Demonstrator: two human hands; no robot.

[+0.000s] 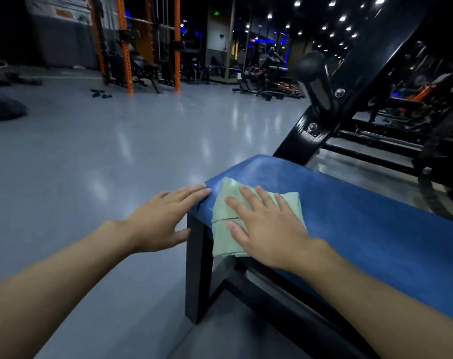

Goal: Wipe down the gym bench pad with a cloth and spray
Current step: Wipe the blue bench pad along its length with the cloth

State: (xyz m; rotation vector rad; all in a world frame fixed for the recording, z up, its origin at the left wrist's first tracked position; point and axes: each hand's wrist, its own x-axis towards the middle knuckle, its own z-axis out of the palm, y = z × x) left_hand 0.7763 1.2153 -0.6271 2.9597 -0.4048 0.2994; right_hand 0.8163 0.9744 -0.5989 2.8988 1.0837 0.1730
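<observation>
Bench pad (pixel 362 218) bears a green cloth (pixel 225 237) under the flat, open right hand (pixel 269 226); open left hand (pixel 158 218) touches its end, holding nothing.

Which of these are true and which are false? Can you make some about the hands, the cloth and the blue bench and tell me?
1. The right hand lies flat on the green cloth. True.
2. The cloth sits on the floor. False: it lies on the blue bench pad, near its end, and hangs over the near edge.
3. The left hand holds a spray bottle. False: it is empty, fingers touching the pad's end.
4. The pad is blue. True.
5. The bench frame is orange. False: it is black.
</observation>
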